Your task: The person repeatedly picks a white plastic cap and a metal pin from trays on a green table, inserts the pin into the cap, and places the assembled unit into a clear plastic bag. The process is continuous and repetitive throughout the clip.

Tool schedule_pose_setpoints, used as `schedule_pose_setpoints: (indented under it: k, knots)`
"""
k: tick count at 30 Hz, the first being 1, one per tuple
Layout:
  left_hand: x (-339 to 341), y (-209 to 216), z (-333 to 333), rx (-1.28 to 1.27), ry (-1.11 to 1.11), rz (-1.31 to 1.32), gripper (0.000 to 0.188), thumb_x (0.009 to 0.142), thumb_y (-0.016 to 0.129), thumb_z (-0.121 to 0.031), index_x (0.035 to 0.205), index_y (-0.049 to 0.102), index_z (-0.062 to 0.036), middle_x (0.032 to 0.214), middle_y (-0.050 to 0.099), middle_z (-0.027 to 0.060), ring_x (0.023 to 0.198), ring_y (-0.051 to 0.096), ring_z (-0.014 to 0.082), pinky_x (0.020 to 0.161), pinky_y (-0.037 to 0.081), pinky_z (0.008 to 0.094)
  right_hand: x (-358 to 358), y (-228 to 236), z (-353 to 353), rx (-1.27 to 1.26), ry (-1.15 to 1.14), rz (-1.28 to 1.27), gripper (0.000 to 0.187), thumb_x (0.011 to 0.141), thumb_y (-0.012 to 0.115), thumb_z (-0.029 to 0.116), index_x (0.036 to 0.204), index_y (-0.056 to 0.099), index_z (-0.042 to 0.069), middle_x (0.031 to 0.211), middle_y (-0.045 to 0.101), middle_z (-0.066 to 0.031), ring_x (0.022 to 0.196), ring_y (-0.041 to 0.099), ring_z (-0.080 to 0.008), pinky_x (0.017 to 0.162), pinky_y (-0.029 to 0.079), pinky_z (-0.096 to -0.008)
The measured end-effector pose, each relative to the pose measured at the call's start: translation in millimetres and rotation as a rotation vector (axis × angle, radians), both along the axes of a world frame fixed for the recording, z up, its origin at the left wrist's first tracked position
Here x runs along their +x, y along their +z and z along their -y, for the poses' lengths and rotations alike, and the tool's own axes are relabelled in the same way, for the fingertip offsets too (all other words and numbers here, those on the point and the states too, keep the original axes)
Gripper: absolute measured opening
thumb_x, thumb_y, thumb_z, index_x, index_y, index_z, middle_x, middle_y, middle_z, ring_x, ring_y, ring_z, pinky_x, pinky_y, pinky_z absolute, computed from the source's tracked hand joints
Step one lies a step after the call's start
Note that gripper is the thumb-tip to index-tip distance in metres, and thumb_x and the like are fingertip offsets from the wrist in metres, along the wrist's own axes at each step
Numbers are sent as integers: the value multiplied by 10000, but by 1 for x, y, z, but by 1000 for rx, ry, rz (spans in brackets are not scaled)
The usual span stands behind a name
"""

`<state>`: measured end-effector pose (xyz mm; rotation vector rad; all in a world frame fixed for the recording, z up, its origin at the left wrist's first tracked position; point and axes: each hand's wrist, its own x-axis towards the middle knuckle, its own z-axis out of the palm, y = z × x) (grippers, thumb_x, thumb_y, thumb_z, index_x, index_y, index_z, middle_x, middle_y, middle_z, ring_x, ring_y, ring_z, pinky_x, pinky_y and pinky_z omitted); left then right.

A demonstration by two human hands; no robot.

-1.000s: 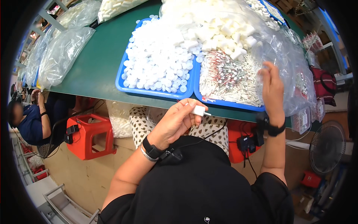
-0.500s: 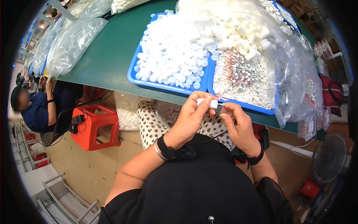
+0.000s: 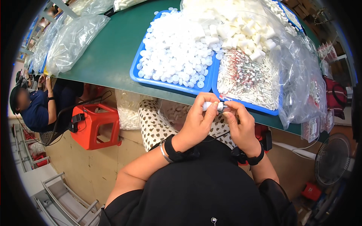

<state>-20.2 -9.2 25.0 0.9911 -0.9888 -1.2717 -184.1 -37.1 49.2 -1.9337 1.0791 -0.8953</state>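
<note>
Just off the table's front edge, my left hand [image 3: 200, 117] is closed round a small white cylinder [image 3: 207, 106], thumb pressed along it. My right hand [image 3: 241, 124] pinches a small clear-grey piece [image 3: 225, 110] at the cylinder's right end; the fingers partly cover it, so its kind is unclear. Beyond my hands, a blue tray [image 3: 134, 75] holds many translucent white discs [image 3: 173, 52]. A second blue tray [image 3: 260, 109] beside it carries thin white pieces with red and metallic parts [image 3: 245, 77]. Cream-white foam-like cylinders [image 3: 249, 32] are heaped behind it.
The green table [image 3: 105, 56] spans the far side. Clear plastic bags lie at its left [image 3: 73, 41] and right [image 3: 301, 83]. A red stool [image 3: 96, 124] stands left, near a seated person [image 3: 36, 107]. A black fan [image 3: 332, 160] is at right.
The white cylinder has tilted and moved slightly right, and my left fingers now cover more of it. Both hands remain together in nearly the same place.
</note>
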Motion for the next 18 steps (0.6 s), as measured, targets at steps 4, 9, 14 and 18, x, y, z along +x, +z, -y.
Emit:
schedule_pose_setpoints:
  k: [4,9,14,18]
  knots:
    - [7,1,-2,21,-124,23,189,987,563,-82,1166,517,-43,1144,526,41,963,512,66,829,459,238,-3,3,6,-72,127,-59,218,905,640,4,1111,580,-34,909,652,-165,735,665,-288,642,514,-358]
    - [-1,-4,-4,-129,-221,-5,383,939,585,-39,1317,526,-28,1428,472,121,1284,490,195,1090,379,352,3,-3,7,-181,263,-15,215,867,600,-55,1080,581,-32,926,653,-199,803,670,-370,670,525,-407]
    - [4,-6,1,-61,-298,-102,424,951,561,-68,1369,512,-18,1535,386,151,1392,406,242,1150,318,387,8,-14,3,-108,230,20,193,900,590,-12,1091,566,-26,933,651,-200,823,664,-387,690,522,-431]
    - [5,-3,7,195,-317,-482,478,1020,455,-214,1451,420,-10,1540,378,153,1404,389,250,1158,317,399,14,-16,5,-54,182,-14,236,920,616,36,1138,541,-12,1012,625,-205,847,655,-392,697,526,-427]
